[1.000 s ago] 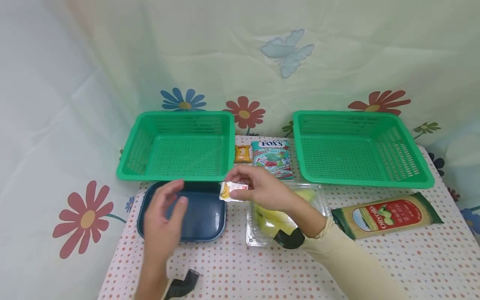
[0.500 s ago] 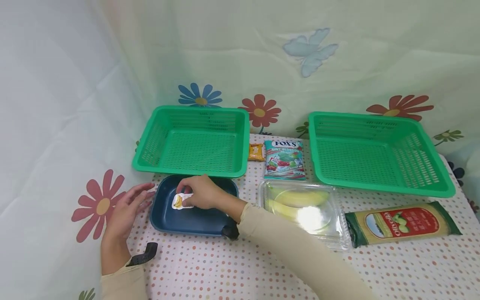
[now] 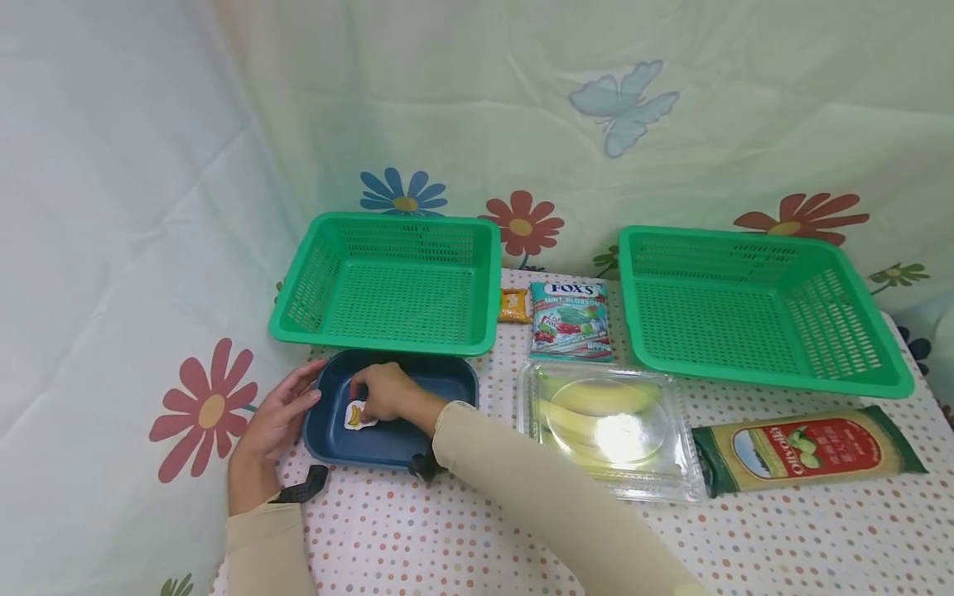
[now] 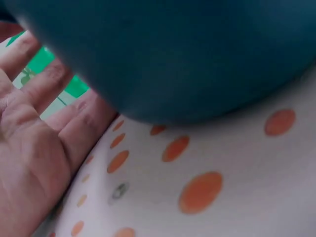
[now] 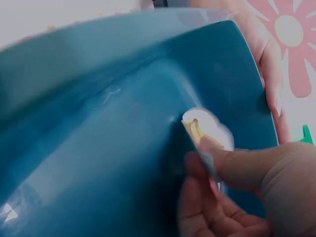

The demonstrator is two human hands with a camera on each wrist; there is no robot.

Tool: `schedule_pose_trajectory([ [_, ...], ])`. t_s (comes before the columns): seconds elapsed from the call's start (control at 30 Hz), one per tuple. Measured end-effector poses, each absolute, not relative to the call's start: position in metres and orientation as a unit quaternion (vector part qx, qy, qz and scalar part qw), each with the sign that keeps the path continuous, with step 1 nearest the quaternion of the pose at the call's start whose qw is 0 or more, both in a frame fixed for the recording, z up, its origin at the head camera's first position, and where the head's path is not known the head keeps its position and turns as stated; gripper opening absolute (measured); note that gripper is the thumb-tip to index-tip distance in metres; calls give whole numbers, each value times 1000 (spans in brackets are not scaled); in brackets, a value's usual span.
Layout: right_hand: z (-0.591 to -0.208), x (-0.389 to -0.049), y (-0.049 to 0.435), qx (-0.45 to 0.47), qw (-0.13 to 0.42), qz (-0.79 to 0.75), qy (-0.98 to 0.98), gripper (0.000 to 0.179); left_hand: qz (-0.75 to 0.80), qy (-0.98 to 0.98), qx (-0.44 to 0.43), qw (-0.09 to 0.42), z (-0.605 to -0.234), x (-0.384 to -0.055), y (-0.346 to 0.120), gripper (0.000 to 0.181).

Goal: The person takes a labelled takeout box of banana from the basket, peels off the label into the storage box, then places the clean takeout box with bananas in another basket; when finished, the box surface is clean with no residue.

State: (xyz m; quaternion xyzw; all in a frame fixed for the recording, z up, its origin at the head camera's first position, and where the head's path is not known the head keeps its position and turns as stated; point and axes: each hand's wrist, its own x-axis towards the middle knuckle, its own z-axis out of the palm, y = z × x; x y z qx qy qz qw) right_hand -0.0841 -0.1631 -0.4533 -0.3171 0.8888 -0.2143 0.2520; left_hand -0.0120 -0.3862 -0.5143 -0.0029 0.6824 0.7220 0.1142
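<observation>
My right hand reaches down inside a dark blue plastic basin. Between thumb and fingers it pinches a small white packet printed with bananas; in the right wrist view the packet is tilted close over the basin floor, its lower end hidden by the thumb. At the basin's left side is my left hand, fingers extended along the outer wall. The left wrist view shows those straight fingers right at the basin's side, palm turned toward it.
Two green baskets stand at the back. Between them lie an orange sachet and a Fox's candy bag. Right of the basin are a clear box of bananas and a spaghetti pack. A curtain hangs behind and left.
My right hand has carried the packet leftward from over the banana box and down into the basin. The left hand has moved from above the basin to its outer left side.
</observation>
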Motion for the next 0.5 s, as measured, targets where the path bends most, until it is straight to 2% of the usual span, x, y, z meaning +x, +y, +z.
schedule_pose_trajectory([
  [0.1, -459, -89, -167, -307, 254, -188, 898, 22, 723, 682, -3, 109, -516, -11, -387, 54],
  [0.23, -465, -96, -173, -287, 261, -159, 908, 25, 724, 681, -6, 108, -516, -10, -387, 54],
  [0.37, -464, -95, -179, -229, 292, -155, 916, 27, 723, 682, -12, 109, -515, -10, -387, 54],
  [0.5, -457, -92, -180, -168, 310, -136, 926, 36, 718, 689, -9, 105, -515, -10, -388, 53],
])
